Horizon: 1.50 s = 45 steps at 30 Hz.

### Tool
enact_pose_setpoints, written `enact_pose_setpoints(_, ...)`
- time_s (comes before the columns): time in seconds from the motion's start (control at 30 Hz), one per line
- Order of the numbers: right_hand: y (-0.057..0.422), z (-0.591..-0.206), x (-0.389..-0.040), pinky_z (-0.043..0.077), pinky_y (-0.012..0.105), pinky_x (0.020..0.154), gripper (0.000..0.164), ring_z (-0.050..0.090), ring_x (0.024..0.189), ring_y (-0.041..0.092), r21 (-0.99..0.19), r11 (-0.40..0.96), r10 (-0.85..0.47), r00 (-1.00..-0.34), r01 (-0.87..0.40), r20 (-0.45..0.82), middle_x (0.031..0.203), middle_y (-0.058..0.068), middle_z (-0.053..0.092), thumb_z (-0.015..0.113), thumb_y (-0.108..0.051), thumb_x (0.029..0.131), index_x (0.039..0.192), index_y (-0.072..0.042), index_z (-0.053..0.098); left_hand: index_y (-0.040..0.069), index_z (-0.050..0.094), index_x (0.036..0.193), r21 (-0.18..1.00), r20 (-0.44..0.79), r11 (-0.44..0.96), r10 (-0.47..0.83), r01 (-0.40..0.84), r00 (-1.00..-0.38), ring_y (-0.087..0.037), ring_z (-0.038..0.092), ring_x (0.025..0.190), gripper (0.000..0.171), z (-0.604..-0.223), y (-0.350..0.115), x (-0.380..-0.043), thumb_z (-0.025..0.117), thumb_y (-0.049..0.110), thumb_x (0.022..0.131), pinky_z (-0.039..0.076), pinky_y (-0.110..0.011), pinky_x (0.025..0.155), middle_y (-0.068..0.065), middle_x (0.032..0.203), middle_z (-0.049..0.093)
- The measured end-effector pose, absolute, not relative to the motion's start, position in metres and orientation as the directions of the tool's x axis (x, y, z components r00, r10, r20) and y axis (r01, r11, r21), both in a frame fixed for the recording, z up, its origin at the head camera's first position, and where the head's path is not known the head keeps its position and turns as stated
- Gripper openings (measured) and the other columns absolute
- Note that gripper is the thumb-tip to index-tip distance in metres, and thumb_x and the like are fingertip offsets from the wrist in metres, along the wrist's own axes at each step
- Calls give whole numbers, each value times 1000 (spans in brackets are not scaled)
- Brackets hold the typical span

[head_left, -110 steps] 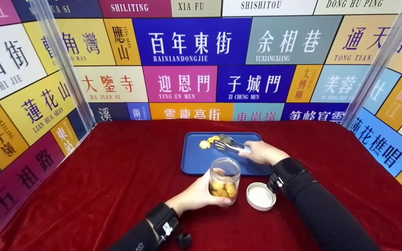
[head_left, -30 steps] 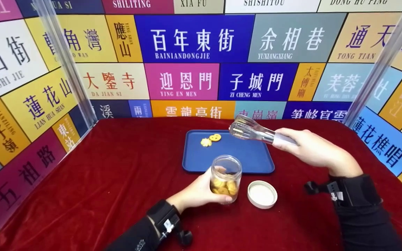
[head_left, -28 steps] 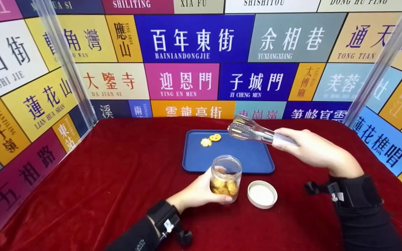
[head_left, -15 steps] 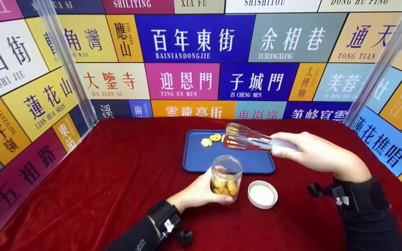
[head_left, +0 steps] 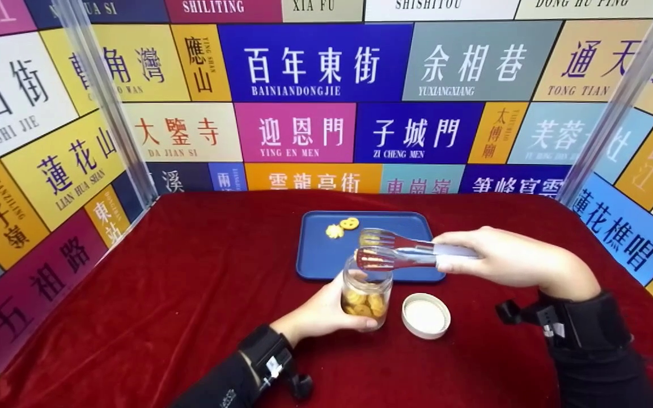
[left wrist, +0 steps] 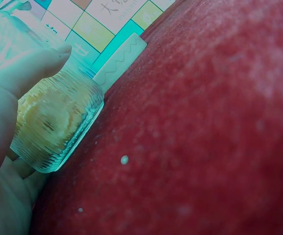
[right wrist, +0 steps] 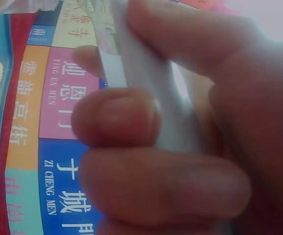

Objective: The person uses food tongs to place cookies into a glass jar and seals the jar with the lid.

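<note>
My left hand (head_left: pixel 326 309) grips a clear ribbed jar (head_left: pixel 380 286) with several yellow cookies (head_left: pixel 363 303) inside. In the left wrist view the thumb lies across the jar (left wrist: pixel 58 117). My right hand (head_left: pixel 502 260) holds metal tongs (head_left: pixel 400 258) by their pale handle, fingers curled round it in the right wrist view. The slotted heads of the tongs are spread apart, the lower one overlapping the jar's mouth. A yellowish bit shows at their tip; I cannot tell whether they hold a cookie. A flower-shaped cookie (head_left: pixel 334 231) and a pretzel-shaped cookie (head_left: pixel 350 224) lie on the blue tray (head_left: pixel 318 263).
Right of the jar, a round whitish lid (head_left: pixel 425 316) lies on the dark red cloth (head_left: pixel 207 283). The tray sits behind the jar. Beyond the cloth's far edge rises a wall of coloured signs (head_left: pixel 309 62), with clear upright posts (head_left: pixel 114 113) at the corners.
From low over the tray, the tongs rose to the right, then came down and toward me to the jar's mouth. The left hand and jar stay nearly still.
</note>
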State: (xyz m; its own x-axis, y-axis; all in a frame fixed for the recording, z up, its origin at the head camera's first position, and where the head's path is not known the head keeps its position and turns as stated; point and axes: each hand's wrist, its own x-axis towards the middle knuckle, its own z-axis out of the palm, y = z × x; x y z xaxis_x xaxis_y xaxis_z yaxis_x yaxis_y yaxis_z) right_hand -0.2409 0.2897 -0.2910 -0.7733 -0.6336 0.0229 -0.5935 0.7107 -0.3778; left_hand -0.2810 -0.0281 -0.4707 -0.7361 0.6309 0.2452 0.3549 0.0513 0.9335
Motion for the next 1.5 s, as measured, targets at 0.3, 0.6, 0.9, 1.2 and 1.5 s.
enact_pose_setpoints(0.3,288,-290,-240,46,28,68,20,58,75,8,-394,714,-633,-774,-579,-10,86,-13,63,58,-52,108,114,-35,67,19,40,153,938,242,39,636,344,-733,-17,69,117,88,-471,-28,-281,93,13,83,55,-34,105,3,130,69)
enact_pose_setpoints(0.6,288,-289,-239,46,28,70,21,59,77,8,-401,721,-623,-782,-564,-21,88,-13,64,59,-53,107,114,-35,67,12,40,153,937,237,54,631,346,-739,-15,68,118,87,-472,-28,-282,93,13,83,54,-33,106,4,131,68)
enact_pose_setpoints(0.9,288,-288,-239,47,28,72,25,61,80,10,-415,731,-611,-791,-541,-45,91,-13,66,58,-55,107,116,-34,68,17,44,149,940,225,64,622,335,-750,-14,68,117,82,-472,-28,-281,93,14,83,54,-32,105,4,130,69)
enact_pose_setpoints(1.2,288,-289,-240,47,29,71,25,61,80,11,-435,737,-598,-799,-518,-61,92,-11,67,60,-55,106,116,-34,67,19,39,155,934,232,71,625,350,-746,-14,67,118,91,-472,-29,-282,93,15,83,52,-33,107,5,131,69)
enact_pose_setpoints(1.5,288,-289,-240,48,28,73,26,62,82,12,-442,728,-606,-793,-523,-59,93,-10,68,60,-53,107,115,-30,67,4,41,147,931,216,105,612,349,-760,-13,67,116,84,-471,-30,-280,93,16,83,51,-30,106,1,128,69)
